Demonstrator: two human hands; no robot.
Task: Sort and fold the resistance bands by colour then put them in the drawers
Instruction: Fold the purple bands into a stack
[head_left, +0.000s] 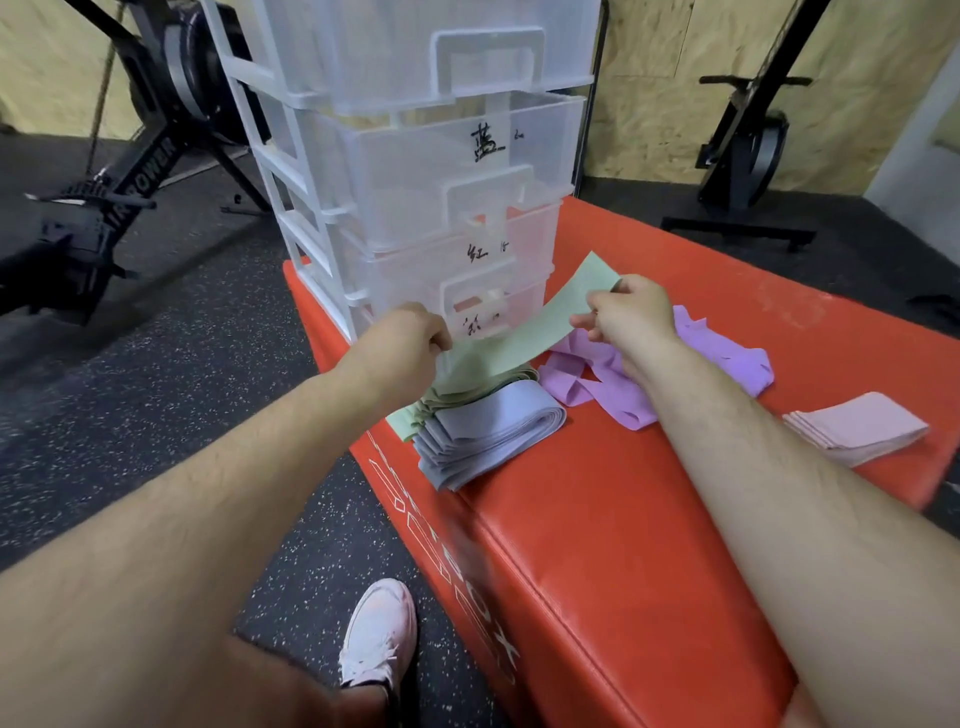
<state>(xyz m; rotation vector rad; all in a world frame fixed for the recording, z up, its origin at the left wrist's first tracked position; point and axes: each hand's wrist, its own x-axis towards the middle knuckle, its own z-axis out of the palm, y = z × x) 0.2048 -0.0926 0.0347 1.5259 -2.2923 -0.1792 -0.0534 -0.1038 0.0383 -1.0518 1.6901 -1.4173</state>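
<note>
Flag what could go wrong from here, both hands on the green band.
1. The blue stack sits at the edge of the red box and seems to overhang it; the left hand or its forearm might knock it to the floor.
2. The loose purple bands lie under the right hand; they could snag and mix with the green band pinched between both hands.

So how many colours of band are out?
4: green band held up, blue-grey stack below it, purple heap beside that, pink stack far right. The drawers may hide more.
</note>
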